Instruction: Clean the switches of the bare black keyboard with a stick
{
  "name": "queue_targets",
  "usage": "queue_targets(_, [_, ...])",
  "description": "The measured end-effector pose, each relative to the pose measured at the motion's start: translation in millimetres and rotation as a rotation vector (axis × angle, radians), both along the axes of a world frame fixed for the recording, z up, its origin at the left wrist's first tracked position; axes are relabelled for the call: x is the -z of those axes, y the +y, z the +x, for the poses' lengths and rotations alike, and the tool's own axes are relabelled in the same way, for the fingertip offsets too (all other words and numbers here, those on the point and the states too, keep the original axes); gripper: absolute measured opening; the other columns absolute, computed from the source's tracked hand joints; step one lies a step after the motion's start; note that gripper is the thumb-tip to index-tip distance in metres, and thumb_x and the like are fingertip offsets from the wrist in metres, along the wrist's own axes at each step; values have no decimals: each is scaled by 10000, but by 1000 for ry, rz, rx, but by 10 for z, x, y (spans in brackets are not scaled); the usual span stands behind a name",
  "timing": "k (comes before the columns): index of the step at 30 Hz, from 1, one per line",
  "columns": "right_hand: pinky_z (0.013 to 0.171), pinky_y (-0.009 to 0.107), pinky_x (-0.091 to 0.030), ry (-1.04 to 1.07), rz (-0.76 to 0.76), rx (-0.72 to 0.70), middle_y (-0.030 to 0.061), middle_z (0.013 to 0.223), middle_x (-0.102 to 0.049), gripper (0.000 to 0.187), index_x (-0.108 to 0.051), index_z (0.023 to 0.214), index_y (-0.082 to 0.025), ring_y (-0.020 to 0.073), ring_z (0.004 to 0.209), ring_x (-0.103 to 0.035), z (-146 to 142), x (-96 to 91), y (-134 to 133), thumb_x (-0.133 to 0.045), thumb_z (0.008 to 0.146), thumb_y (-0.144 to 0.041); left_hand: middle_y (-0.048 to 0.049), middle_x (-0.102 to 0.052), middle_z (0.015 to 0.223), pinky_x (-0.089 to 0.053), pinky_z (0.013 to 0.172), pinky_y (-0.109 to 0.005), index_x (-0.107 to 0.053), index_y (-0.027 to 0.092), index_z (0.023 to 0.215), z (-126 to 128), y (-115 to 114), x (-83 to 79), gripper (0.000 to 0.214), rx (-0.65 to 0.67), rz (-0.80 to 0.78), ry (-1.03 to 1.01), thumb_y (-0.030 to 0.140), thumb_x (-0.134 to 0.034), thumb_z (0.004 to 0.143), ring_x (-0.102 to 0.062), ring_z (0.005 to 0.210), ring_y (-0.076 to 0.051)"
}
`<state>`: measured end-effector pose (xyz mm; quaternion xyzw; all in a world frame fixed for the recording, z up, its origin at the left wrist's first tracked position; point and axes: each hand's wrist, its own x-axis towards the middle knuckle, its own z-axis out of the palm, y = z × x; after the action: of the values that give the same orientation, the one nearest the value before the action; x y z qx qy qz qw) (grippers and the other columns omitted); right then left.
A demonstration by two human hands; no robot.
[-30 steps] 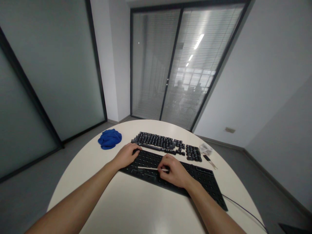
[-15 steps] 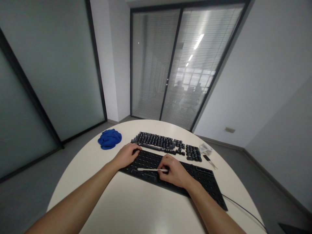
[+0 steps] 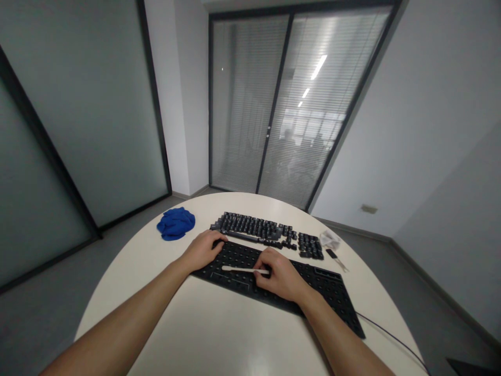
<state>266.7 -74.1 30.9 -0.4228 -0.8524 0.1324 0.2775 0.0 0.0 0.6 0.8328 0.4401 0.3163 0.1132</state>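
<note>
A black keyboard (image 3: 324, 287) with its keycaps off lies slanted across the table in front of me. My left hand (image 3: 204, 249) grips its far left end, thumb on top and fingers bent over the edge. Between the thumb and fingers of my right hand (image 3: 276, 272) is a white cotton swab (image 3: 238, 269), pinched near one end. The swab points left, low over the left half of the keyboard; whether its tip touches, I cannot tell. Just beyond the keyboard, the loose black keycaps (image 3: 250, 225) are laid out in rows.
A crumpled blue cloth (image 3: 176, 223) lies at the left on the round white table (image 3: 203, 334). At the right are a clear plastic bag (image 3: 330, 239) and a small black-handled tool with pale prongs (image 3: 336, 258). A cable (image 3: 391, 337) runs off the right edge.
The swab's tip has shifted slightly up and to the right with a small tilt. My left hand and the keyboard have stayed put.
</note>
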Motion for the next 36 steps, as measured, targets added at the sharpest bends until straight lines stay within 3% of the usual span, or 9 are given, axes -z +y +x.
queue_targets(19, [685,274,-414,-11,10,155,11,778,-582,45,-619,774,-196,172,759,-548,10,15,29,-628,774,-152,-51,-719,1054,-470,935,-398,-707,233,1007,3,-7,-10,224,0,-5,-5,251,-511,900,-621,1008,-249])
queue_targets(36, [697,284,-428,5,16,204,18,795,-586,37,-640,804,-203,176,767,-553,19,46,53,-619,808,-172,-40,-718,1056,-467,937,-388,-700,236,1008,1,-13,-7,218,5,4,-4,240,-508,905,-624,1011,-240])
